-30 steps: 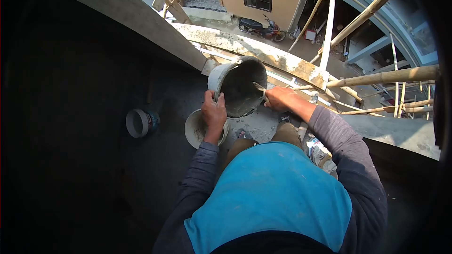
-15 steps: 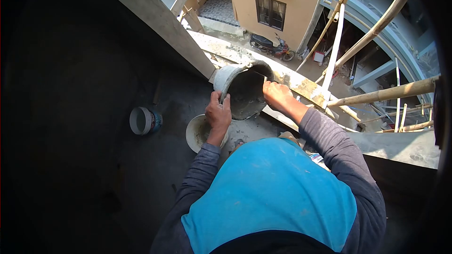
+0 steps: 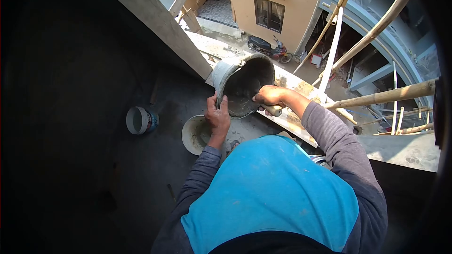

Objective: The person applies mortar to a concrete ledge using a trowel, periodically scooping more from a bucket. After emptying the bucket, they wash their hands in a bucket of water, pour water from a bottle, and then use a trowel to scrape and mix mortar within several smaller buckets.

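Note:
A mortar-crusted bucket (image 3: 220, 76) is tipped on its side on the ledge, its mouth turned toward me. My left hand (image 3: 218, 118) is closed on its near left rim, thumb on the inner side. At the mouth's right side, my right hand (image 3: 270, 96) is wrapped round a trowel (image 3: 274, 110); its pale handle end sticks out below the fist. The trowel's blade is hard to make out against the bucket's dark inside. Grey wet residue coats the inner wall. Below my left hand stands a white bucket (image 3: 190, 134) with some greyish stuff inside.
A smaller paint bucket (image 3: 137, 121) stands on the dark floor to the left. Beyond the ledge (image 3: 301, 84) is a drop to a lane with a parked motorbike (image 3: 266, 44). Bamboo poles (image 3: 376, 99) cross at the right. A concrete beam (image 3: 165, 28) slants at the upper left.
My right hand has moved down and left from the bucket's far right rim to its mouth, and the trowel handle now shows. My left hand keeps its hold on the rim.

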`<state>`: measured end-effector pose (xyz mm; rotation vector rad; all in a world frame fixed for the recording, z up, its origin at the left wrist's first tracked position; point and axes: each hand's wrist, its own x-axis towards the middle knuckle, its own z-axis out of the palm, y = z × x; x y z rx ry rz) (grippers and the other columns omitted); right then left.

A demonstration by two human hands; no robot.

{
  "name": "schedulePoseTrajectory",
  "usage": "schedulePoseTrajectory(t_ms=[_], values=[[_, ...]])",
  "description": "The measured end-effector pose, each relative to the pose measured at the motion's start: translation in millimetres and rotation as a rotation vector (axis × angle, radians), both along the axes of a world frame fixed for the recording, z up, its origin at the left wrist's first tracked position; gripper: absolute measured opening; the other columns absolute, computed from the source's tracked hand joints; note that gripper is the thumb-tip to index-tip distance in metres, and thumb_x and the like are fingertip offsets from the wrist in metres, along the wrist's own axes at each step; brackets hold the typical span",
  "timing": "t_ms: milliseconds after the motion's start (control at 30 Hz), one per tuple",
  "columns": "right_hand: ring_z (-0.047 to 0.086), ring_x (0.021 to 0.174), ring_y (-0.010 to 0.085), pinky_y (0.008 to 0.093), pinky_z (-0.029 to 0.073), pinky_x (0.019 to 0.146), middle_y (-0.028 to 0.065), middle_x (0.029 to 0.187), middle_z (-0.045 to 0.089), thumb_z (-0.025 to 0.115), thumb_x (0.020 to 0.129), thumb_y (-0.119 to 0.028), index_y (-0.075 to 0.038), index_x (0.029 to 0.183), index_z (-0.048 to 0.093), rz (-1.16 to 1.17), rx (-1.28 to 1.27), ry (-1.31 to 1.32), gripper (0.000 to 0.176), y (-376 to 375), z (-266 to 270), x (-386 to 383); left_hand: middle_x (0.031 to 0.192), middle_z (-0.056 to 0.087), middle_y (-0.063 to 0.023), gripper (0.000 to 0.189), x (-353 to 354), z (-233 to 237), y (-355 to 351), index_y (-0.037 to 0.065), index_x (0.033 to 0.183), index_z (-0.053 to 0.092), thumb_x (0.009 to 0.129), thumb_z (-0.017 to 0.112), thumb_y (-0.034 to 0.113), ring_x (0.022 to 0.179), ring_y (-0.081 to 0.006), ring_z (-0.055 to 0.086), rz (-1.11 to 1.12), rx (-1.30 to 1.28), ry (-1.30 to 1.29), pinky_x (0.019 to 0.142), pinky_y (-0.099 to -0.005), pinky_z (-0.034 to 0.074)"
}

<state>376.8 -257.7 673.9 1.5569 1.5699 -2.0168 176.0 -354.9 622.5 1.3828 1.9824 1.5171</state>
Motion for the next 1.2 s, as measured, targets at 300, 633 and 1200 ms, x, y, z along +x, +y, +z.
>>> schedulePoseTrajectory(t_ms=[300, 633, 1200], values=[[0.068, 0.079, 0.0350, 0.0454, 0.054, 0.068, 0.0169, 0.081, 0.067, 0.056, 0.089, -0.025, -0.004, 0.091, 0.061, 0.549, 1.039, -0.264, 0.022, -23, 13, -2, 0.071, 0.047, 0.0045, 0.023, -15, 23, 1, 0.003, 0.087, 0.054, 0.088, 0.070, 0.020, 0.064, -0.0058, 0.041, 0.031, -0.027, -0.148, 0.058, -0.0245, 0.038], [0.070, 0.065, 0.0312, 0.0398, 0.055, 0.050, 0.0165, 0.074, 0.065, 0.057, 0.082, -0.013, -0.001, 0.091, 0.062, 0.617, 1.596, -0.316, 0.016, -24, 26, -15, 0.064, 0.052, -0.0010, 0.024, -24, 32, -3, 0.004, 0.088, 0.056, 0.087, 0.070, 0.024, 0.058, -0.0101, 0.046, 0.013, 0.004, -0.083, 0.055, -0.0296, 0.041], [0.066, 0.069, 0.0188, 0.0354, 0.053, 0.061, 0.0093, 0.088, 0.067, 0.067, 0.085, -0.029, -0.002, 0.106, 0.061, 0.470, 0.396, -0.102, 0.035, -28, 41, 4, 0.115, 0.066, -0.0192, 0.024, -1, 34, -29, -0.001, 0.105, 0.060, 0.087, 0.069, 0.013, 0.094, -0.0230, 0.069, -0.154, 0.254, 0.217, 0.082, -0.0314, 0.052]])
